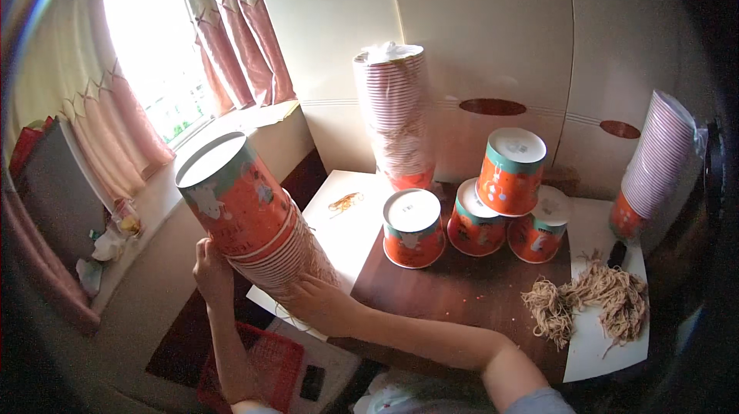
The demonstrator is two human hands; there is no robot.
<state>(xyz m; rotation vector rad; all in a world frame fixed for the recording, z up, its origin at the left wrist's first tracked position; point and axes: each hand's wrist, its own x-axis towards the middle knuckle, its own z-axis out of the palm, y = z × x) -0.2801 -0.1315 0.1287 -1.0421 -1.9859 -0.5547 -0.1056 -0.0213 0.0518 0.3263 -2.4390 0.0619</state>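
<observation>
A tall stack of nested paper buckets (pixel 258 206), orange with a teal band and turned bottom up, leans to the left in front of me. My left hand (pixel 212 269) grips its left side, fingers curled against the wall. Low on the right side of the stack, my right hand (pixel 323 305) is closed against the layered rims. Thin tan strings (pixel 314 248) hang down the stack just above the right hand. What the right fingertips pinch is partly hidden.
Single upturned buckets (pixel 413 229) stand on the brown table (pixel 454 298), one resting on two others (pixel 512 171). Behind rises a bagged stack (pixel 391 106); another bagged stack (pixel 658 152) leans at right. Tan string bundles (pixel 608 298) lie on white board. A red basket (pixel 258 368) sits below.
</observation>
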